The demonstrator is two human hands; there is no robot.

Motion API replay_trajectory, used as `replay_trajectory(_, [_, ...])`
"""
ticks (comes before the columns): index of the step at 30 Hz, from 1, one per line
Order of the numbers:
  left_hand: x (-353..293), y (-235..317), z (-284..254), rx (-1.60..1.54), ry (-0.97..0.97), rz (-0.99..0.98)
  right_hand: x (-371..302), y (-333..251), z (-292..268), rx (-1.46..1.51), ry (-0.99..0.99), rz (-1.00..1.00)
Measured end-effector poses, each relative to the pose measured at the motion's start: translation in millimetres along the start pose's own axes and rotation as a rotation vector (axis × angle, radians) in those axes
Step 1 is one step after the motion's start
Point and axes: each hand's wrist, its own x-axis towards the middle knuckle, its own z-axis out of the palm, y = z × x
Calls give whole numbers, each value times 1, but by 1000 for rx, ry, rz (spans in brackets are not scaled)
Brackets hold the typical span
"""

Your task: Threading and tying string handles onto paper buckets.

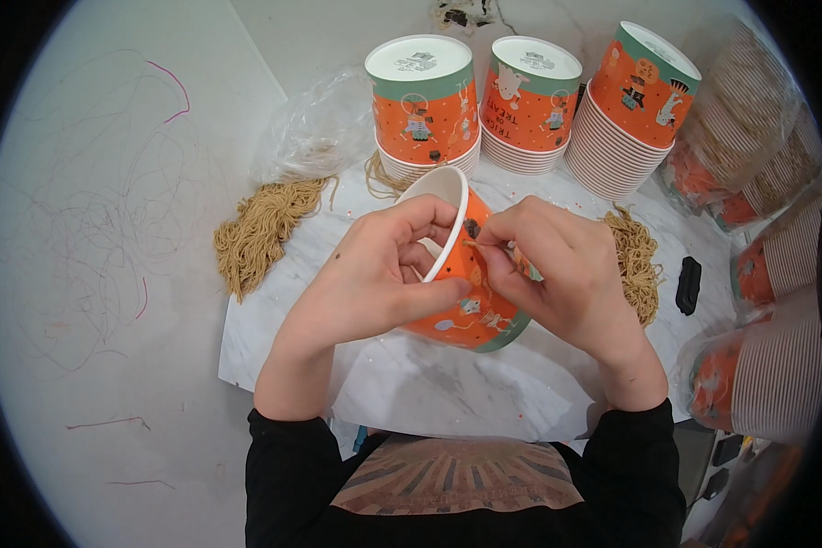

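An orange paper bucket [470,315] with a green base band and a white rim is tilted over the table between my hands. My left hand [356,274] grips it by the rim, with fingers inside the opening and the thumb on the printed outer wall. Against the outer wall, just under the rim, the fingertips of my right hand [562,260] are pinched together on a thin tan cord [469,243]. Most of that cord is hidden by the fingers. Bundles of tan cord [269,228] lie to the left and right of the bucket.
Upside-down stacks of matching buckets [425,123] stand along the back. A clear plastic bag [315,123] lies back left. Bagged bucket stacks [763,374] line the right side. A small black object [690,285] rests on the marble-patterned table [256,338].
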Motion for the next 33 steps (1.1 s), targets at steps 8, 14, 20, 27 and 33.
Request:
replay_trajectory(8, [7,-14,-11,-432,-134,51,0,3,2,-42,68,-13])
replay_trajectory(14, [8,-13,1,-321,-10,113,1,1,3,-27,78,-17])
replay_trajectory(20, [8,-17,5,-133,130,99,0,3,4,27,37,-4])
replay_trajectory(27, [5,-11,15,674,423,536,0,13,-8,-52,-152,59])
replay_trajectory(33, [6,-11,8,773,341,701,3,16,-11,-85,-166,80])
